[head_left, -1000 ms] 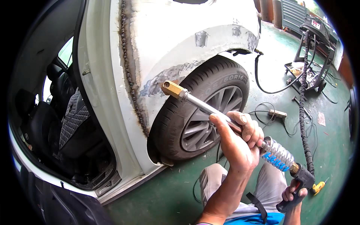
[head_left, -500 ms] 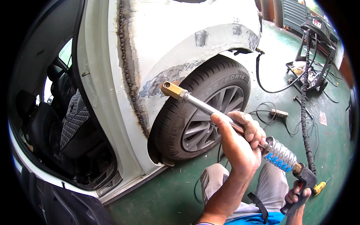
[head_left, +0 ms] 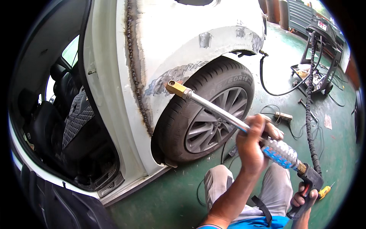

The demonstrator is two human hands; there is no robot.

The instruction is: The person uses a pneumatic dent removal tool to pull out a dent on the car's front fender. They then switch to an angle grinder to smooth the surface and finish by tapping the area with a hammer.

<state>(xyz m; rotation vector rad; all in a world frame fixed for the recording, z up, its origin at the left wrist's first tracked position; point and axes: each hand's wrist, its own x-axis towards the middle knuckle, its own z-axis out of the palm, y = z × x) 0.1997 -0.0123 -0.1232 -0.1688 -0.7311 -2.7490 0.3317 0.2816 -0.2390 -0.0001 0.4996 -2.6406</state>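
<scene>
Roughly, the left hand (head_left: 252, 147) wraps closed around the steel shaft (head_left: 215, 110) of a dent-pulling gun (head_left: 244, 128), knuckles up, forearm rising from the lower edge; the right hand (head_left: 303, 198) is closed on the dark pistol handle (head_left: 310, 183) at the rear, fingers curled round it, only partly in view. Long axis of the tool runs from lower right, behind the left-hand grip, up to upper left ahead of it. Brass tip (head_left: 176, 87) leads, touching or just shy of the bare-metal patch (head_left: 171, 76) on the white car's rear quarter panel (head_left: 179, 42); cannot tell which. Behind the left-hand grip sits the ribbed silver sliding weight (head_left: 280, 152), touching the hand's heel side. Below the shaft ahead of the grip is the rear tyre (head_left: 202, 114) with alloy wheel, near but apart. Left of the tip a rough vertical weld seam (head_left: 133, 76) runs down the panel edge beside the open door opening (head_left: 72, 126) with dark seats. Open room lies right of and behind the grip: green floor (head_left: 282, 76) with loose black cables (head_left: 274, 87), a corrugated hose (head_left: 310, 114) rising from the handle, a welder cart (head_left: 318, 57) well apart. Person's grey-trousered knee (head_left: 217, 183) is under the left forearm.
</scene>
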